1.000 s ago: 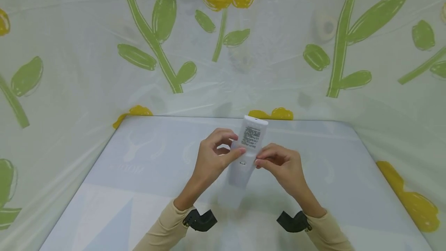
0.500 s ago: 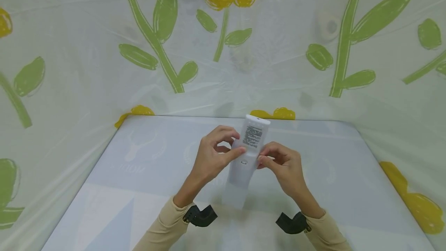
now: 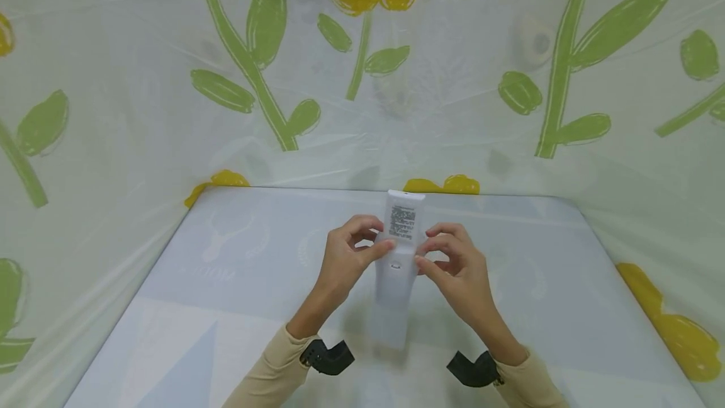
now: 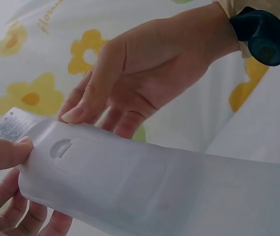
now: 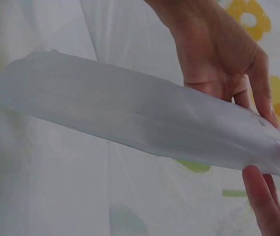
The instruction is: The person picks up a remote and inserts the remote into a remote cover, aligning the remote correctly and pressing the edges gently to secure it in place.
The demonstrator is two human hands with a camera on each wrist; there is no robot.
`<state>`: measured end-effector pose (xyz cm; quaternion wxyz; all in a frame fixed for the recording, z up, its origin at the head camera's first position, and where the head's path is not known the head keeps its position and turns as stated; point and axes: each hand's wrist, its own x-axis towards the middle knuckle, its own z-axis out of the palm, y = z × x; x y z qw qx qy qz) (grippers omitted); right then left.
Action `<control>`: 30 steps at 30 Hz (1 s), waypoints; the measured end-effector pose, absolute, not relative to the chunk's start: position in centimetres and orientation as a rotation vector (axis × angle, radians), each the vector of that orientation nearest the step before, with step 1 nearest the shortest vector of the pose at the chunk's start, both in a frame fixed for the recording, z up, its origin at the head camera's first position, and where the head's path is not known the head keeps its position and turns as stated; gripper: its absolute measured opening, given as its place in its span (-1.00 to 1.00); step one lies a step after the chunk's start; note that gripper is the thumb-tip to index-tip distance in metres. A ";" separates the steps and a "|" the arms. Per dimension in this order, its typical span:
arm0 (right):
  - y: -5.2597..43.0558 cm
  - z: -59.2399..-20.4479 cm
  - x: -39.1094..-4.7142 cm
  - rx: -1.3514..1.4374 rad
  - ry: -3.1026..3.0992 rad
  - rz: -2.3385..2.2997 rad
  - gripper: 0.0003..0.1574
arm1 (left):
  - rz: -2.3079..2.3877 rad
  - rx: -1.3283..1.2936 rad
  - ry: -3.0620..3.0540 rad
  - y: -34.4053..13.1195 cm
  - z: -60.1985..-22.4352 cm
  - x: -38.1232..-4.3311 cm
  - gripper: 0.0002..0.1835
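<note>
A white remote control (image 3: pixel 403 222), its back with a printed label and a battery cover (image 4: pixel 93 155) facing up, is tilted over the table between both hands. A translucent sleeve (image 3: pixel 391 326) covers its lower part and extends beyond it toward the person, sagging slightly and see-through. My left hand (image 3: pixel 348 263) grips the remote's left edge, thumb on the back face and fingers curled beneath. On the opposite edge, my right hand (image 3: pixel 461 276) pinches the sleeve's rim between thumb and index finger, the other fingers raised and spread. The remote's button side is hidden.
The hands work above a pale table (image 3: pixel 226 326) with faint printed figures. Behind it hangs a whitish curtain (image 3: pixel 430 112) with yellow flowers and green leaves. Each wrist carries a black camera mount (image 3: pixel 328 357).
The remote's top end has swung left, so it stands straighter in the head view. My right hand has shifted slightly left, and its upper fingers have spread apart.
</note>
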<state>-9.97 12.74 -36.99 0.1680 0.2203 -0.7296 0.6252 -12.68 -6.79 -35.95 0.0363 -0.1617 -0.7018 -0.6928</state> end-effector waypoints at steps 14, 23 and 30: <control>12.5 -36.4 -10.1 0.530 -2.114 1.696 -0.47 | -2.074 -0.483 -2.134 -6.0 -35.7 -11.6 -0.71; 12.7 -35.7 -10.2 0.336 -2.084 1.795 -0.55 | -2.170 -0.555 -2.088 -6.5 -36.3 -10.8 -0.64; 12.7 -35.7 -10.3 0.316 -2.111 1.754 -0.49 | -2.220 -0.554 -2.062 -6.8 -37.2 -10.7 -0.65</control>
